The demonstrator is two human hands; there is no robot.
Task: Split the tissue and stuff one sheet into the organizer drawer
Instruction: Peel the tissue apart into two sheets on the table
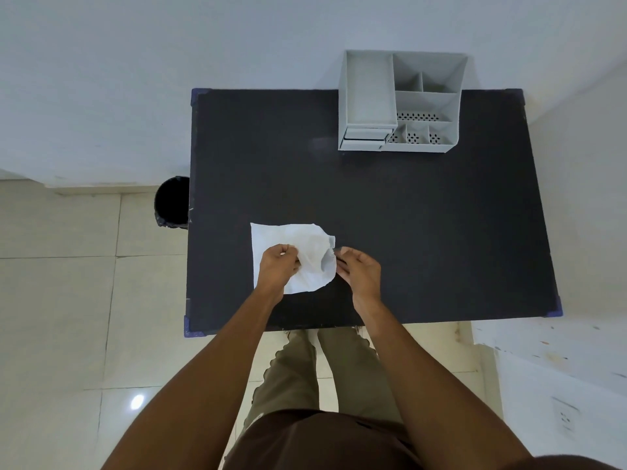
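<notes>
Black table (424, 232) fills the middle — blue corner guards (187, 325) showing. Dark bin (172, 201) sits just left of it on the pale tiled floor (57, 300).

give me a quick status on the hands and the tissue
Left hand and right hand both pinching the tissue, peeling its sheets apart. Organizer at the far edge, drawers shut. Table between them bare.
</notes>
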